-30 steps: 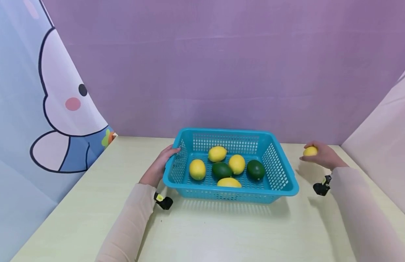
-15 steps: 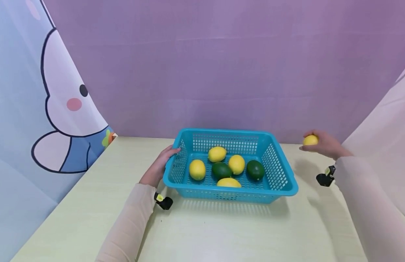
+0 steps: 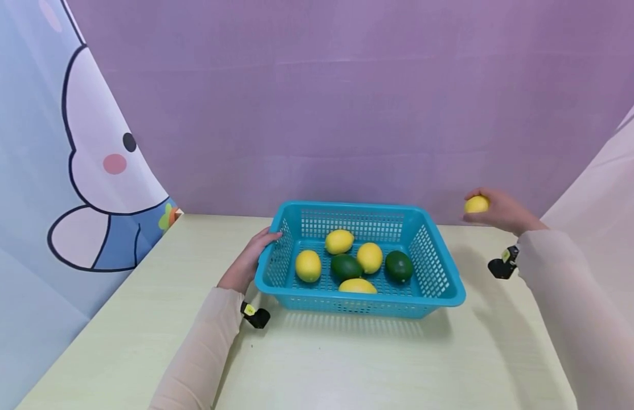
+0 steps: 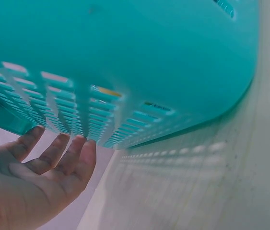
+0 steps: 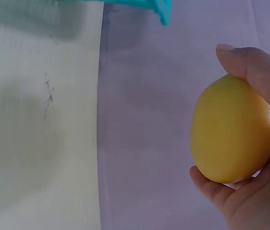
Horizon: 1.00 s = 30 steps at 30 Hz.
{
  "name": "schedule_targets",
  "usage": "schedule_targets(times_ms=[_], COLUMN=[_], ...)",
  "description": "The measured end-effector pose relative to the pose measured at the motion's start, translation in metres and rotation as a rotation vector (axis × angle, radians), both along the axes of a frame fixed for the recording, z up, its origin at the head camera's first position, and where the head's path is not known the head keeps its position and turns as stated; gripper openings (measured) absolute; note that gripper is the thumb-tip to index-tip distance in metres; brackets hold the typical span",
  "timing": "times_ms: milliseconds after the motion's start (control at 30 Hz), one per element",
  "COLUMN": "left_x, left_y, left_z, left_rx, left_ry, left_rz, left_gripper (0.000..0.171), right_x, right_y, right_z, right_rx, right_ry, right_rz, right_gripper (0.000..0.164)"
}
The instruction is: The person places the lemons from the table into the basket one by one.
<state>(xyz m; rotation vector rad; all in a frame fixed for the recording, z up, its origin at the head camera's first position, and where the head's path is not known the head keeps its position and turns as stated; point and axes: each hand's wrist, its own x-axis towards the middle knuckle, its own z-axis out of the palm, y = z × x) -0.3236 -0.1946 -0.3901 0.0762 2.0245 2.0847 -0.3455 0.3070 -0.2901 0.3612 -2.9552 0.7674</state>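
Observation:
A blue-green plastic basket [image 3: 360, 310] with slotted walls stands on the table, several yellow lemons [image 3: 308, 266] lying inside with two dark green oval fruits [image 3: 399, 266]. My left hand [image 3: 250, 259] grips its left side, thumb over the rim. In the left wrist view, the fingers [image 4: 60, 155] of that hand reach the slotted outer wall. Off to the right of the basket and raised above the table, my right hand [image 3: 503, 212] holds another lemon [image 3: 477, 204]. The right wrist view shows this lemon [image 5: 233, 129] between thumb and fingers.
The pale wooden table [image 3: 358, 364] extends in front of and on both sides of the basket. A purple cloth [image 3: 358, 114] hangs right behind it. A printed cartoon curtain [image 3: 40, 171] borders the left, and a pale cloth [image 3: 609, 216] the right.
My right hand has risen with the lemon away from the table, then shifted slightly left toward the basket. The left hand stays on the basket's side.

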Motion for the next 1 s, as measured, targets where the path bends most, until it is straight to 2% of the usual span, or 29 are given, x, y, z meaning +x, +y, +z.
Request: schedule_targets(times_ms=[233,467,600,1000], left_x=[-0.001,-0.001,-0.001,-0.001], left_y=[0.002,-0.001,-0.002,-0.001], left_z=[0.001,0.0,-0.001,-0.002], left_rx=[0.004,0.001,0.001,0.005], left_ry=[0.005,0.025,0.032,0.036], left_rz=[-0.006,-0.031,-0.039,-0.029], left_gripper=[0.059,0.059,0.059,0.059], right_x=[0.0,0.0,-0.002,-0.005], right_y=[-0.016,-0.035,-0.048,-0.09], right_z=[0.009,0.015,0.016,0.018], right_rx=[0.011,-0.011,-0.02,-0.085], right_ry=[0.007,0.005,0.014,-0.033], right_rz=[0.038,0.043,0.068,0.13], right_gripper=[0.051,0.049,0.049,0.052])
